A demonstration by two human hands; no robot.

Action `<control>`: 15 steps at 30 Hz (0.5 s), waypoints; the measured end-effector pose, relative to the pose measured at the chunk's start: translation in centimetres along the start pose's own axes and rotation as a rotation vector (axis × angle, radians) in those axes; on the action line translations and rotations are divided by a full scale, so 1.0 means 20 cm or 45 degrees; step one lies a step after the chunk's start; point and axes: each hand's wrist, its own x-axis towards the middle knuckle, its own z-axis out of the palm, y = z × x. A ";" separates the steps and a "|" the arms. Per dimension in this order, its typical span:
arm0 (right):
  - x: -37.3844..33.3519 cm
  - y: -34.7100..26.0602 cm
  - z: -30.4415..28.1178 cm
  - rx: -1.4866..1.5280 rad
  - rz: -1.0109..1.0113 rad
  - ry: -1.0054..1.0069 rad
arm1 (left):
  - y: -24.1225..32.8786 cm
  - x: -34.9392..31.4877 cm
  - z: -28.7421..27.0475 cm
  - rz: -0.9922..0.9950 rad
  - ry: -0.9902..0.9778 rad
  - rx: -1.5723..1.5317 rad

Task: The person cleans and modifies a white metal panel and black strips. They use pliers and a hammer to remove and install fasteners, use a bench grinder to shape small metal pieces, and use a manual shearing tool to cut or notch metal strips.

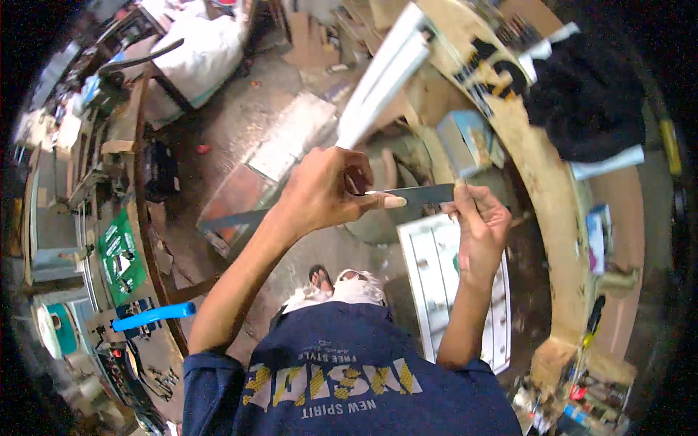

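Observation:
A long, thin dark grey strip (429, 195) runs across in front of me, its left part passing behind my left wrist. My left hand (320, 187) is closed around it, thumb stretched along it toward the right. The strip's right end is pinched between the thumb and fingers of my right hand (481, 221). Just above my left knuckles, a long white ridged bar (382, 76) slants up and away to the right; I cannot tell whether it touches that hand. Below my right hand lies a white panel with a grid of dividers (429, 269).
A cluttered bench on the left holds a blue-handled tool (154, 317), a green sheet (120, 254) and a tape roll (58, 330). Right of me are a light blue box (464, 142), a curved wooden bench edge (534, 189) and a black fuzzy mass (589, 94). A white sack (203, 58) stands far left.

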 end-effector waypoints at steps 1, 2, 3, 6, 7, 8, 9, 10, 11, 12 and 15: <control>0.06 0.01 0.08 0.130 0.003 -0.053 | -0.02 0.00 -0.10 -0.020 0.052 0.018; 0.12 0.03 0.17 0.179 0.011 -0.084 | -0.04 0.00 -0.18 -0.136 0.089 0.216; 0.18 0.05 0.25 0.206 -0.003 -0.129 | -0.07 0.01 -0.26 -0.267 0.129 0.417; 0.41 0.19 0.57 0.272 -0.015 -0.260 | -0.27 0.03 -0.46 -0.311 0.496 0.267; 0.49 0.23 0.71 0.277 -0.001 -0.317 | -0.36 0.03 -0.55 -0.341 0.607 0.241; 0.57 0.29 0.85 0.359 0.071 -0.333 | -0.47 0.04 -0.60 -0.250 0.812 0.281; 0.67 0.37 0.99 0.340 0.158 -0.423 | -0.57 0.04 -0.66 -0.163 1.018 0.341; 0.75 0.46 1.12 0.355 0.264 -0.489 | -0.65 0.04 -0.75 -0.202 1.037 0.325; 0.81 0.54 1.25 0.347 0.391 -0.567 | -0.69 -0.01 -0.84 -0.307 1.131 0.362; 0.86 0.60 1.40 0.316 0.478 -0.687 | -0.76 -0.06 -0.94 -0.387 1.182 0.464; 0.87 0.56 1.89 -0.036 0.461 -0.992 | -1.01 -0.34 -1.19 -0.748 1.467 0.803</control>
